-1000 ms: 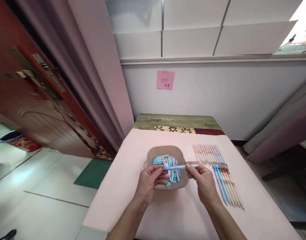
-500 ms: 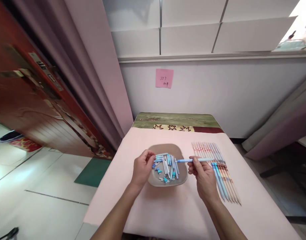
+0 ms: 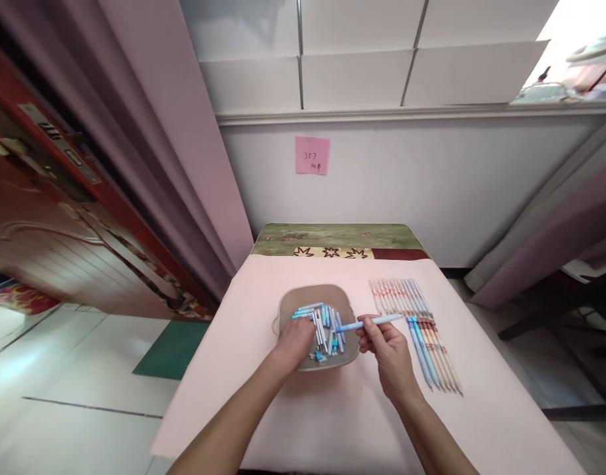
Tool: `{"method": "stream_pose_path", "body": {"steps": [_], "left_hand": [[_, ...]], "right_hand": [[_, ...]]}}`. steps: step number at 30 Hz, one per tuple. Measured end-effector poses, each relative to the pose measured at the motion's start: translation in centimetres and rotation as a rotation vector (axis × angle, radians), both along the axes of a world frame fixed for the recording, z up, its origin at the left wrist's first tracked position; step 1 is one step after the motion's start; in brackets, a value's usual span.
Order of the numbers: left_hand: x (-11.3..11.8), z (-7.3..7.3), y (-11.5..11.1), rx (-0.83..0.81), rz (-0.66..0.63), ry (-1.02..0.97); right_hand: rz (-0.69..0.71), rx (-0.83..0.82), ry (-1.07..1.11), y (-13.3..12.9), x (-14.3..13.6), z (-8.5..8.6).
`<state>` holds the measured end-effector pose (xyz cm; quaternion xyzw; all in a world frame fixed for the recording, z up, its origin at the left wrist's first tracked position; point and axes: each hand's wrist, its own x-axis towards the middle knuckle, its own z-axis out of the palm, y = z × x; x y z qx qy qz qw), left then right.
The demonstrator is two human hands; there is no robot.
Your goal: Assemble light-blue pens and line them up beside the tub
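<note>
A grey plastic basin (image 3: 293,297) stands on the pink-covered table, with several blue and white pen parts (image 3: 327,323) inside. My left hand (image 3: 297,340) reaches into the basin's left side; its fingertips are hidden, so what they touch cannot be made out. Between the thumb and fingers of my right hand (image 3: 384,340), at the basin's right edge, is a light-blue pen (image 3: 386,319), held nearly level with its darker blue end over the basin.
To the right lie an upper row of pens (image 3: 399,297) and a lower row of pens (image 3: 436,353), side by side. A pink note (image 3: 312,156) is stuck on the wall behind the table (image 3: 332,422). A red door (image 3: 85,251) stands at the left.
My left hand has moved from the basin's left rim down into the basin among the parts. My right hand still holds the pen, now tilted slightly more. The whole view has shifted a little.
</note>
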<state>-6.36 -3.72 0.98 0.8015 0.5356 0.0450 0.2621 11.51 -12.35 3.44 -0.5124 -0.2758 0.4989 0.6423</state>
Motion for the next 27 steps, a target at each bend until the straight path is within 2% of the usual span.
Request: {"method": "stream_pose_path", "body": {"steps": [5, 9, 11, 13, 18, 27], "left_hand": [[-0.3, 0.5, -0.5, 0.034, 0.081, -0.218], [-0.3, 2.3, -2.1, -0.001, 0.153, -0.456], [-0.1, 3.5, -3.3, -0.223, 0.274, -0.915], [0.1, 4.6, -4.4, -0.373, 0.373, -1.121], [0.1, 6.2, -5.6, -0.413, 0.459, -1.193], [0.1, 6.7, -5.8, -0.377, 0.473, -1.190]], "right_hand": [[-0.010, -0.019, 0.075, 0.3, 0.2, -0.3], [-0.001, -0.006, 0.133, 0.3, 0.4, -0.3], [-0.002, 0.004, 0.126, 0.2, 0.4, 0.0], [-0.001, 0.019, 0.104, 0.2, 0.1, 0.4], [-0.009, 0.065, 0.034, 0.1, -0.7, 1.5], [0.029, 0.071, -0.013, -0.2, -1.1, 1.8]]}}
